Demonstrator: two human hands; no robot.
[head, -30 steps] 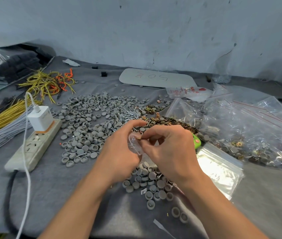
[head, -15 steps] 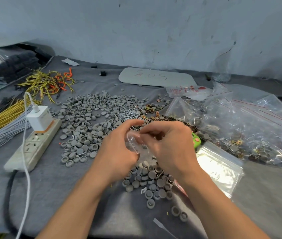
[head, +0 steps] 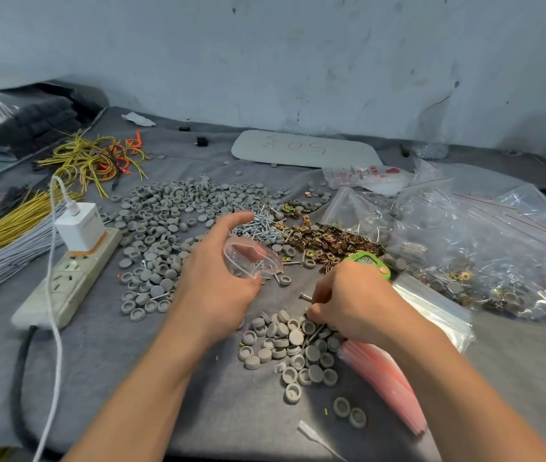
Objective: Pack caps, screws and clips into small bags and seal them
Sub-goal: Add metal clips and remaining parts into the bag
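Left hand (head: 213, 281) holds a small clear bag (head: 248, 258), mouth open, over the table's (head: 131, 378) middle. Right hand (head: 355, 305) curls fingers into the cap pile (head: 285, 345) near the front edge; grip unclear.

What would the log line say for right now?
left hand: holds small bag open | right hand: down at near cap pile, grasp unclear | stage: filling, bag unsealed

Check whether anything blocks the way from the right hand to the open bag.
Nothing visible does. The left hand grips the bag with its mouth open, and the right hand curls its fingers at the near caps. Between them lie only a loose screw and a cap, flat on the cloth.
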